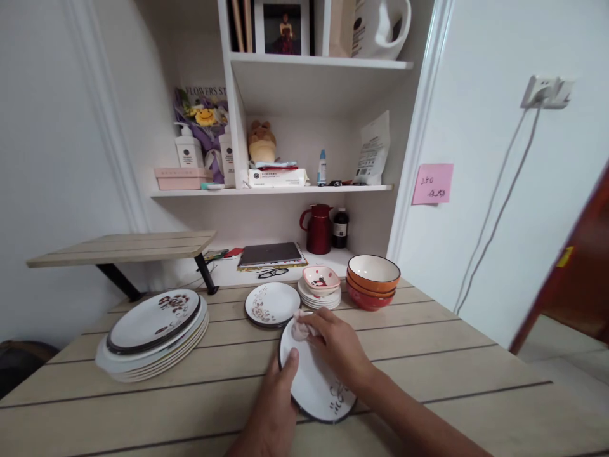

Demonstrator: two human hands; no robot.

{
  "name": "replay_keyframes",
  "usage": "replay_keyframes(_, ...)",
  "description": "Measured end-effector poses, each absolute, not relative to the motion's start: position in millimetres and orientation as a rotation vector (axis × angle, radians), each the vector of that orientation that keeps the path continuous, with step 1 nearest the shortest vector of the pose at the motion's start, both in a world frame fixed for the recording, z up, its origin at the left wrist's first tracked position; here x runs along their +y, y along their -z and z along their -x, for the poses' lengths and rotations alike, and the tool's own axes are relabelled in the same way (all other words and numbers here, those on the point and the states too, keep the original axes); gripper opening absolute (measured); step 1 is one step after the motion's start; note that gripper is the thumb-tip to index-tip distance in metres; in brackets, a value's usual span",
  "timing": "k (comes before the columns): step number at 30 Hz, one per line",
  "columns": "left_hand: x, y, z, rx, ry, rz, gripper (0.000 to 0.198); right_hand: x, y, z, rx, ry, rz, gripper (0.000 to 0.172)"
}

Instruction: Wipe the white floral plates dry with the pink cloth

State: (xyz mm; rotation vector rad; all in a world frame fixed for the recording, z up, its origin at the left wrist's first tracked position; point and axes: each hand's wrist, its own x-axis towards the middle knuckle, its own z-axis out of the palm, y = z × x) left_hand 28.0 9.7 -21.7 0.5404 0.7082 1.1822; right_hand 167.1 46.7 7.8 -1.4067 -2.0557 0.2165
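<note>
Here's the floral plate (309,381), gripped by the left hand (280,397), fingers lost underneath, while the half-curled right hand (339,346) pinches a half-hidden pale wad (301,327) at its far end, all above the table (451,355).

You can't see the fingertips of your left hand (278,393) beneath the plate (311,381), and your right hand (335,346) covers part of that plate's face and part of the white wad (299,329), whose material you can't make out. Your right forearm (413,412) runs out of view on the near side, as does the bench (451,374). On the far side, the framed photo (285,28) and white jug (375,32) lose their tops. At the left, a dark object (21,371) is cropped past recognition. The black bottle (340,228) has lettering too small for you to read.
</note>
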Motion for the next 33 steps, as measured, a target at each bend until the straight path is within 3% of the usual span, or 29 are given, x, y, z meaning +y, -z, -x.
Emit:
replay_keyframes(8,8,22,-23,0.574,-1.081,-0.484,0.075,31,-19,-157,-2.314,-0.609,1.073,0.027)
replay_keyframes(14,21,39,-17,0.597,-1.009,-0.437,0.079,37,-24,-193,-2.603,-1.093,1.092,0.035)
replay_keyframes(19,25,45,-14,0.592,-1.023,-0.467,0.076,48,-29,-214,-2.403,-0.871,1.457,0.037)
replay_keyframes(26,21,41,-17,0.634,-1.067,-0.485,0.068,62,-21,-212,-2.062,-0.275,1.693,0.032)
replay_keyframes(33,16,39,-23,0.649,-1.129,-0.512,0.065,51,-10,-167,-1.999,-0.193,1.471,0.036)
